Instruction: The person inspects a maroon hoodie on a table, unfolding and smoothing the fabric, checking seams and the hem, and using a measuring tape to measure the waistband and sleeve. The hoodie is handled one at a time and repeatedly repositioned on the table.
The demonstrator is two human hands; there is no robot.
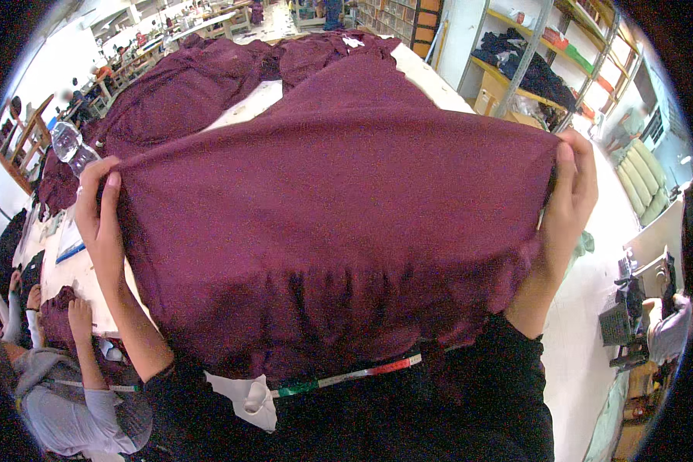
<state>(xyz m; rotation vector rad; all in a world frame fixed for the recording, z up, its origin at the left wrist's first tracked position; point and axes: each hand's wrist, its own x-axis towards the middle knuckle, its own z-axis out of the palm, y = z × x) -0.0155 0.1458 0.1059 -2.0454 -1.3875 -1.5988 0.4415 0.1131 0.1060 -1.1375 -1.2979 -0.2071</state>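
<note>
the left hand [98,219] and right hand [574,192] are each pinching a top corner of the maroon fabric [339,231], stretching it wide above the bench [431,73] (more maroon pieces [185,85] lying far left). a corner could be slipping free, since only fingertips are gripping.

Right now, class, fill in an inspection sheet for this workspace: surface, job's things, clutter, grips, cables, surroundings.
Surface: white table, largely covered by cloth.
Job's things: maroon fabric piece, stretched wide between both hands; more maroon fabric heaped behind.
Clutter: clear plastic bottle at the left; measuring tape below the fabric.
Grips: left hand and right hand each pinch a top corner.
Cables: nothing seen.
Surroundings: shelving with dark cloth at the right; a co-worker's hand on maroon cloth at lower left.
</note>
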